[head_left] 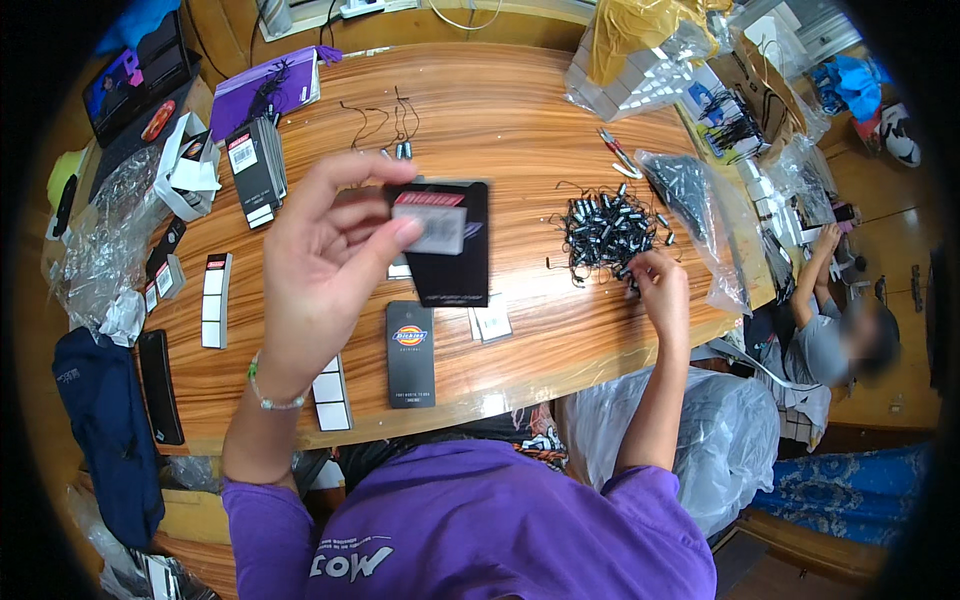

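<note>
The wood-grained table [520, 105] spans the middle of the frame and serves as the work surface. Over its left-centre part is the left hand [335, 240], raised, with its thumb pressed on the front of a piece and the fingers behind it.

To the right of centre, a clear bag [700, 205] with dark contents lies beside the cord pile [605, 225]. The pile is large and tangled; it indicates that most of the cord supply at this station is unused.

The piece gripped by the left hand is a black tag [455, 285], located just left of the centre of the frame. No cord is visible on it; attachment is judged not yet done.

At upper left, a tag stack [262, 180] with a labelled face on top appears to be a prepared batch. Whether cords are fitted there cannot be told.

The right hand [663, 295] is at the lower right edge of the cord pile, fingertips drawn together; whether they pinch a cord cannot be told.

At lower centre, a flat grey tag [410, 375] lies on the table, its visible face without a white label.

The white label [440, 238] overlies the black tag under the thumb; whether it is fixed there cannot be told.

Smallest are the loose cords [404, 150], lying apart from the pile at upper centre.
</note>
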Motion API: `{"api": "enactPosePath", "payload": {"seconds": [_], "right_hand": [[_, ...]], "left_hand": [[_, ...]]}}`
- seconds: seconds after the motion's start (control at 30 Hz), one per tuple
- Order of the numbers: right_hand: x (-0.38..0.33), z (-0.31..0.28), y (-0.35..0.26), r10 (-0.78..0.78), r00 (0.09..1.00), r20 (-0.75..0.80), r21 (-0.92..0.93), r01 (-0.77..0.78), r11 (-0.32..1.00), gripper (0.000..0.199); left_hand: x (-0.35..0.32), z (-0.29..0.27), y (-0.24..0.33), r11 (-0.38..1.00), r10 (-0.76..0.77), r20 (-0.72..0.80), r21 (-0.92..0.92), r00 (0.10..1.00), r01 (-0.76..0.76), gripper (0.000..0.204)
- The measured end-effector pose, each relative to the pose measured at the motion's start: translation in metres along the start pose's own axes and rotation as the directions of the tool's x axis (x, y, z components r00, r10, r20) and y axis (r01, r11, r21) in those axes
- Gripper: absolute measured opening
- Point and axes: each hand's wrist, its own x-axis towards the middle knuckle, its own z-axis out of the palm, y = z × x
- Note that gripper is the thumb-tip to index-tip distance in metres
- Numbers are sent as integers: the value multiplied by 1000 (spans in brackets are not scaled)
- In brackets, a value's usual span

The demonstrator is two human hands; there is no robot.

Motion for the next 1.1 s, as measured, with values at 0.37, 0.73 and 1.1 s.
{"api": "enactPosePath", "payload": {"seconds": [0.37, 0.73, 1.1], "right_hand": [[16, 0, 11, 45, 996, -80, 267, -22, 963, 8], [51, -30, -41, 250, 959, -136, 926, 34, 375, 28], [52, -39, -111, -168, 986, 3, 999, -12, -52, 16]], "left_hand": [[35, 34, -13, 1000, -3, 291, -26, 957, 11, 30], [36, 26, -24, 968, -29, 367, 242, 930, -66, 16], [35, 33, -29, 979, -36, 450, 196, 892, -60, 17]]}}
